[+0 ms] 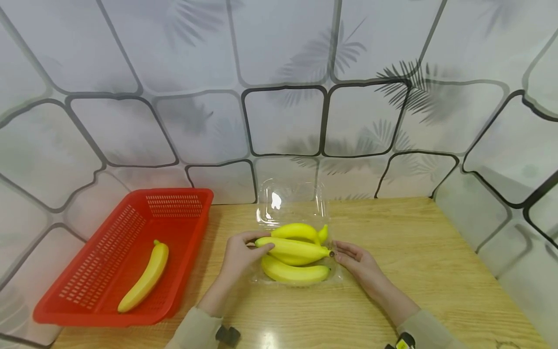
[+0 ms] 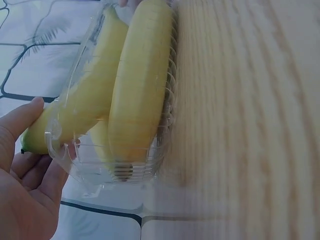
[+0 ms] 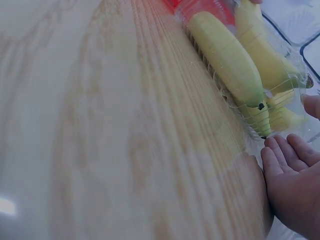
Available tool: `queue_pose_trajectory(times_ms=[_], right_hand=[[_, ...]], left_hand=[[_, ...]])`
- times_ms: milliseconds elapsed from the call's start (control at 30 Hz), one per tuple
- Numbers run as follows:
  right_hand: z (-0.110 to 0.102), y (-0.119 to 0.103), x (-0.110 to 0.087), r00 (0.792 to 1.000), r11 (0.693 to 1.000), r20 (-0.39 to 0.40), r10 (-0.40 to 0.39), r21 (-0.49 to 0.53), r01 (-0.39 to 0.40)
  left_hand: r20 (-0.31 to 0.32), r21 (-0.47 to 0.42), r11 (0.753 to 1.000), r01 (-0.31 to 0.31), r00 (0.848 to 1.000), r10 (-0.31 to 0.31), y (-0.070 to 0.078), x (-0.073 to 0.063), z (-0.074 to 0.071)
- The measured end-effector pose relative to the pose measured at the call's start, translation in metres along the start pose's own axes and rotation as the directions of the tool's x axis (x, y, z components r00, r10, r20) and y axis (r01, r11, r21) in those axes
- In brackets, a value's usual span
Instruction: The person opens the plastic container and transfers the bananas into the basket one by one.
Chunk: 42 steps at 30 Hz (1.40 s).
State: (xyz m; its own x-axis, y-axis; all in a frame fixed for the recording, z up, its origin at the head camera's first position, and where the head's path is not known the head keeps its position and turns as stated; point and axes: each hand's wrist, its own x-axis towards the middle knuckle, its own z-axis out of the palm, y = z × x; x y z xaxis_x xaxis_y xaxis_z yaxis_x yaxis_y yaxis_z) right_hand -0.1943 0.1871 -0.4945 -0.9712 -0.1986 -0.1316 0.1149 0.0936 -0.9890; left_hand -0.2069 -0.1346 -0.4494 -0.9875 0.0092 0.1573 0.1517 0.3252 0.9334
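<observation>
Several yellow bananas lie in a clear plastic clamshell box (image 1: pixel 335 279), its lid (image 1: pixel 293 206) raised at the back. My left hand (image 1: pixel 237 254) pinches the left end of the top banana (image 1: pixel 294 249); in the left wrist view its thumb is above the tip (image 2: pixel 34 137) and the fingers below. At the box's right side, my right hand (image 1: pixel 361 265) has its fingers extended beside that banana's stem end. In the right wrist view these fingers (image 3: pixel 290 155) look nearly straight at the box wall. A front banana (image 1: pixel 296 270) lies nearest me.
To the left stands a red plastic basket (image 1: pixel 192 261) with slotted sides, holding one banana (image 1: pixel 146 277). The wooden table (image 1: pixel 392 223) meets a patterned wall covering (image 1: pixel 283 121) at the back and right.
</observation>
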Motion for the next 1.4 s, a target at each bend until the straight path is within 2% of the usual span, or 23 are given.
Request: queue_pose_trajectory(times_ms=[233, 500, 967, 1167, 1400], right_hand=[[0.0, 0.0, -0.001, 1.0, 1.0, 0.006, 0.003, 0.002, -0.003], [-0.001, 0.002, 0.001, 1.0, 1.0, 0.011, -0.011, 0.013, 0.01], [0.0, 0.001, 0.001, 1.0, 1.0, 0.002, -0.005, 0.013, 0.005], [0.0, 0.001, 0.001, 1.0, 1.0, -0.013, 0.022, -0.003, -0.022], [0.0, 0.001, 0.001, 1.0, 1.0, -0.011, 0.022, -0.009, -0.022]], left_hand=[[-0.036, -0.013, 1.0, 0.003, 0.999, -0.003, 0.007, -0.004, -0.001], [-0.075, -0.075, 0.997, -0.031, 0.997, 0.026, 0.017, -0.01, -0.006], [-0.105, -0.132, 0.989, -0.065, 0.993, 0.051, 0.043, -0.022, -0.025], [-0.145, -0.112, 0.992, -0.056, 0.989, 0.04, 0.052, -0.03, -0.038], [-0.174, -0.061, 0.995, -0.078, 0.983, 0.066, 0.058, -0.034, -0.049]])
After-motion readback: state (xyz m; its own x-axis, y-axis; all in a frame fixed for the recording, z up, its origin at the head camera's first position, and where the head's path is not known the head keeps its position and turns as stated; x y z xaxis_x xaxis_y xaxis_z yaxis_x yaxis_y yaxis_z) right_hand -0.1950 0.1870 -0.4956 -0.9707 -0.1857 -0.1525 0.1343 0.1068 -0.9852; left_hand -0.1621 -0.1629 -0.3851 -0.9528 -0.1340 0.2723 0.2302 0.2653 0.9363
